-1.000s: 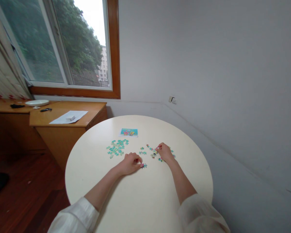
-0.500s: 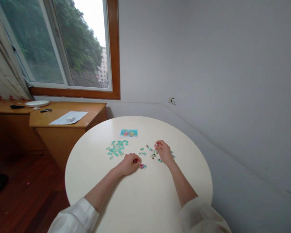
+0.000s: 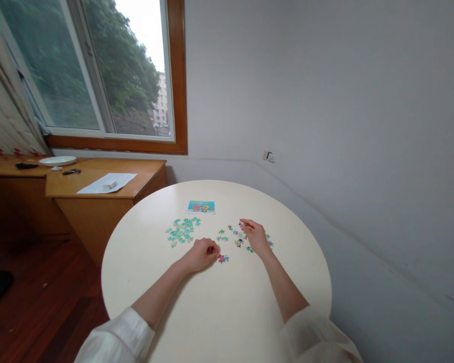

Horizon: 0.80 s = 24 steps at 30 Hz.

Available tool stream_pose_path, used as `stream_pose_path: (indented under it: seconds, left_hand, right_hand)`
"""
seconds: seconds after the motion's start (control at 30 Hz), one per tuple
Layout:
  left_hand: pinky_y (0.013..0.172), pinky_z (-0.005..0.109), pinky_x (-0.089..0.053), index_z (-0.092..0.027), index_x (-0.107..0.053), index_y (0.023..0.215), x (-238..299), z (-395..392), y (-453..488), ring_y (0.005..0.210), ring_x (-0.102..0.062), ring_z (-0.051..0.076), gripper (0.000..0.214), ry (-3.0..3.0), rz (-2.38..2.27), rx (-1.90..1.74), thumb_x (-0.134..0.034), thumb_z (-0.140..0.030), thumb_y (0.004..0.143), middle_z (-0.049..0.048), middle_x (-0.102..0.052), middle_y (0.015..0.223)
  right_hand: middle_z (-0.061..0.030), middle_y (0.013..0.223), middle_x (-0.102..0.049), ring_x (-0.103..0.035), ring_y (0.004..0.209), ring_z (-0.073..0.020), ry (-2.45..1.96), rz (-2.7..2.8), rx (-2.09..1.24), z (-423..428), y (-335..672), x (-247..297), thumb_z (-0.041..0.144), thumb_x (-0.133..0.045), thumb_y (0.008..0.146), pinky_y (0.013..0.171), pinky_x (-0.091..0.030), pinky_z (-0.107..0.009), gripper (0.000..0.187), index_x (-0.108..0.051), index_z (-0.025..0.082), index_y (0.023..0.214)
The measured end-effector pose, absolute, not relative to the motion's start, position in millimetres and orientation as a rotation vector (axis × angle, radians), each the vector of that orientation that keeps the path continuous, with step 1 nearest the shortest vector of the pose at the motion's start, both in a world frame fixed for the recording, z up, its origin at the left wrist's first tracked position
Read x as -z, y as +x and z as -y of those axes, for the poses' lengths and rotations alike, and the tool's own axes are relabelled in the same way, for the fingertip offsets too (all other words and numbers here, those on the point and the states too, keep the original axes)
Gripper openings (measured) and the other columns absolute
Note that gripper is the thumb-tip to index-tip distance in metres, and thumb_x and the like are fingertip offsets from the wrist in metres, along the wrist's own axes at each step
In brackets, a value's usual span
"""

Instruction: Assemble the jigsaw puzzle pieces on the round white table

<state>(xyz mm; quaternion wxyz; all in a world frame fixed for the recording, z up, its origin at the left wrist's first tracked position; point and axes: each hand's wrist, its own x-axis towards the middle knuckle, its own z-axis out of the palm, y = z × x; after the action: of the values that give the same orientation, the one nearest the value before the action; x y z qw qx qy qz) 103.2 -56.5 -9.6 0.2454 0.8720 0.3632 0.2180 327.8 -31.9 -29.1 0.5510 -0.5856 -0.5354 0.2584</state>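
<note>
My left hand (image 3: 202, 255) rests low over the round table with thumb and fingers pinched together. They close on the edge of a pink and teal puzzle piece (image 3: 223, 258), which lies on the tabletop. My right hand (image 3: 256, 235) hovers over the mixed pieces on the right. Between its fingertips shows a small puzzle piece (image 3: 242, 223) with pink on it. Several multicoloured puzzle pieces (image 3: 239, 243) lie under and around this hand, some of them partly hidden by it. A few small teal pieces (image 3: 222, 238) are between the two hands.
A pile of teal puzzle pieces (image 3: 180, 230) spreads to the left on the white round table (image 3: 219, 312). Behind it lies a cartoon picture card (image 3: 200, 207). A wooden desk (image 3: 147, 179) with a paper sheet (image 3: 98, 186) and a white plate (image 3: 57, 161) stands at the left.
My right hand's fingers have shifted slightly to the left and straightened a little, with the small piece at their tips. My left hand stays in place at the pink and teal piece.
</note>
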Motion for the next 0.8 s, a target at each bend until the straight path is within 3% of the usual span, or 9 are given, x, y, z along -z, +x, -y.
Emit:
stream_pose_path:
  seconds: [0.23, 0.53, 0.8]
  left_hand:
    - [0.060, 0.021, -0.034, -0.015, -0.060, 0.067, 12, 56, 103, 0.060, -0.047, 0.010, 0.015, 2.377, -0.994, -0.602, -0.049, -0.022, 0.074, 0.0002, -0.058, 0.066]
    - [0.059, 0.021, -0.034, -0.015, -0.060, 0.067, 11, 55, 103, 0.060, -0.047, 0.010, 0.016, 2.364, -0.975, -0.587, -0.049, -0.025, 0.074, 0.0003, -0.057, 0.066]
    - [0.054, 0.020, -0.029, -0.016, -0.050, 0.065, 12, 56, 102, 0.057, -0.038, 0.008, 0.022, 2.340, -1.013, -0.619, -0.062, -0.034, 0.066, -0.0042, -0.048, 0.062]
  right_hand:
    - [-0.0057, 0.074, -0.063, -0.057, 0.062, -0.0146, -1.367, 1.261, -0.674, 34, 325, 27, 0.031, -0.055, 0.063, 0.051, -0.042, -0.024, 0.037, -0.061, 0.014, 0.095]
    - [-0.0042, 0.063, -0.064, -0.056, 0.057, -0.0132, -1.350, 1.297, -0.796, 42, 312, 17, 0.037, -0.065, 0.058, 0.054, -0.044, -0.026, 0.027, -0.062, 0.014, 0.072]
    - [-0.0016, 0.059, -0.062, -0.052, 0.052, -0.0101, -1.325, 1.468, -0.992, 56, 296, 9, 0.035, -0.068, 0.057, 0.050, -0.040, -0.023, 0.027, -0.064, 0.013, 0.072]
